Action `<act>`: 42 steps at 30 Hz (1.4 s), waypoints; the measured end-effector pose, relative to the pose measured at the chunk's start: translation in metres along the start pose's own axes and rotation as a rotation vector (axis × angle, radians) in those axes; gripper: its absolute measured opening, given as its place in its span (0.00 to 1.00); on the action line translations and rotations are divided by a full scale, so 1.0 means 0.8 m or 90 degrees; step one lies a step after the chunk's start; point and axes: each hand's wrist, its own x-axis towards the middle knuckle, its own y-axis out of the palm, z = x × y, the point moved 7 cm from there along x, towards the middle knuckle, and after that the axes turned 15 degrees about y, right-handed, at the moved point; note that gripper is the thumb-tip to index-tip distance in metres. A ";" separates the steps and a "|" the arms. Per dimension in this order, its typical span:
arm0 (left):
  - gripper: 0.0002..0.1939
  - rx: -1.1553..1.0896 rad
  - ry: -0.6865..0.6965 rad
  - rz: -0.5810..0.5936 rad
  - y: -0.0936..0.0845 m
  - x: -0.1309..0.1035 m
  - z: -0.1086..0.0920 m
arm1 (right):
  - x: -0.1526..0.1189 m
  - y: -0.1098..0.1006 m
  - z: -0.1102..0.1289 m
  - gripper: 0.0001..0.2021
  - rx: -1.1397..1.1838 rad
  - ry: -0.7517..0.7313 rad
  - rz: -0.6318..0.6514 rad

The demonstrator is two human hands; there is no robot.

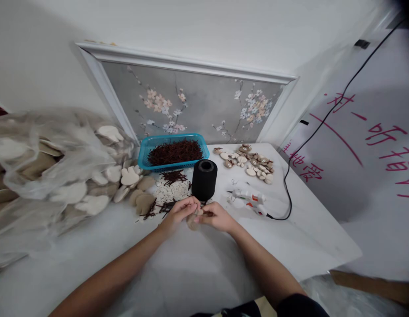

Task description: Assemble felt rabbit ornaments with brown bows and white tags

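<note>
My left hand [182,213] and my right hand [219,217] meet at the table's front, fingers pinched around a small beige felt piece [191,222] with a rounded shape. My fingers cover part of it, and its details are blurred. Just beyond my fingertips stands a black cone of thread [204,181]. Left of the cone, dark brown bows [174,177] lie over a spread of tiny white pieces [169,193]. Several beige felt shapes [144,203] rest near my left hand. To the right of the cone is a white glue gun [249,197] with orange parts.
A blue plastic basket [141,155] filled with brown bows stands against the wall. Clear plastic bags [72,132] of bunny-shaped felt pieces crowd the left side. Small felt pieces with bows [254,163] are grouped at the back right. A black cable [287,185] runs up the right wall.
</note>
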 end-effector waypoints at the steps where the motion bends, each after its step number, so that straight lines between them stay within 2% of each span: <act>1: 0.19 -0.008 0.006 -0.009 0.000 0.002 -0.003 | 0.002 0.000 -0.001 0.18 0.007 0.000 -0.005; 7: 0.24 -0.081 0.042 -0.099 -0.001 0.015 -0.016 | 0.014 -0.001 -0.007 0.16 0.007 -0.010 -0.056; 9: 0.25 -0.110 0.029 -0.132 -0.001 0.019 -0.012 | 0.018 0.001 -0.008 0.16 -0.003 -0.019 -0.072; 13: 0.32 -0.161 -0.017 -0.189 -0.008 0.026 0.008 | 0.025 0.006 -0.011 0.16 -0.029 -0.030 -0.107; 18: 0.33 -0.184 -0.055 -0.221 -0.021 0.027 0.025 | 0.031 0.007 -0.014 0.15 -0.051 -0.036 -0.170; 22: 0.32 -0.169 -0.065 -0.224 -0.027 0.024 0.017 | 0.038 0.007 -0.015 0.13 -0.063 -0.036 -0.182; 28: 0.30 -0.076 -0.065 -0.194 -0.050 0.026 -0.015 | 0.040 0.000 -0.012 0.11 -0.052 0.002 -0.199; 30: 0.27 -0.016 -0.090 -0.158 -0.051 0.023 -0.010 | 0.033 0.000 -0.009 0.11 -0.053 0.005 -0.177; 33: 0.25 0.097 -0.115 -0.117 -0.044 0.019 0.011 | 0.018 -0.002 -0.003 0.10 -0.064 -0.002 -0.124; 37: 0.24 0.234 -0.080 -0.147 -0.039 0.026 0.032 | -0.005 -0.008 0.009 0.08 -0.083 -0.009 -0.067; 42: 0.21 0.335 -0.072 -0.170 -0.037 0.056 0.037 | -0.020 -0.007 0.027 0.09 -0.105 -0.029 -0.040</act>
